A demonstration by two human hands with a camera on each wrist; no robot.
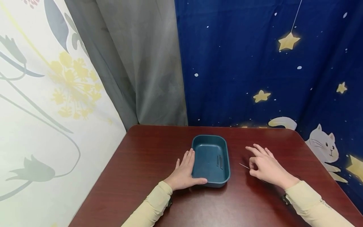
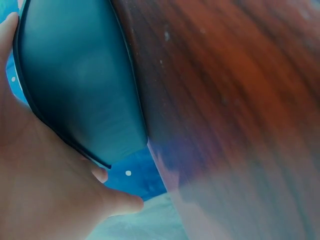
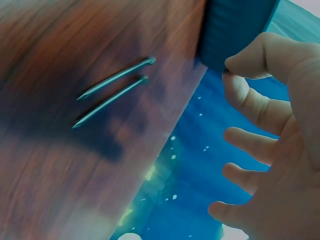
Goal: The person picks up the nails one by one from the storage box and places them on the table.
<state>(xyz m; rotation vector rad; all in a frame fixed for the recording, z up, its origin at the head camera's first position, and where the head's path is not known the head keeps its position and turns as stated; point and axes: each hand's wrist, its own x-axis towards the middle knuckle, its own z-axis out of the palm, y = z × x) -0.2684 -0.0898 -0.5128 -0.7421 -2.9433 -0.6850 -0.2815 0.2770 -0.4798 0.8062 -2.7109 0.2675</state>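
- the right hand (image 1: 267, 168) pinches a slim nail (image 1: 244, 165) between thumb and forefinger, its other fingers held apart; the nail is above the bench (image 1: 153, 142), to the right of the tray (image 1: 205, 171) and clear of its wall.
- that pinch covers only a small stretch of thin shank, so the nail could swivel or slip out if the fingers ease or it knocks the tray's rim; a dropped nail might roll.
- the free end points towards the tray. which end it is, point or head, i cannot tell; if it is the point, a careless shift could prick a finger.
- the left hand (image 1: 182, 175) lies along the tray's left side, fingers straight, thumb over the near rim. it looks like steadying rather than gripping, so a hard push from either side could slide the tray on the glossy bench.
- a few dark nails (image 1: 219, 161) lie inside near the right wall, and a jolt could scatter them; a nail let go from high up might bounce or land across them.
- the upper loose nail (image 3: 120, 79) and the lower loose nail (image 3: 110, 102) lie side by side on the bench; a sweeping wrist could send them rolling.
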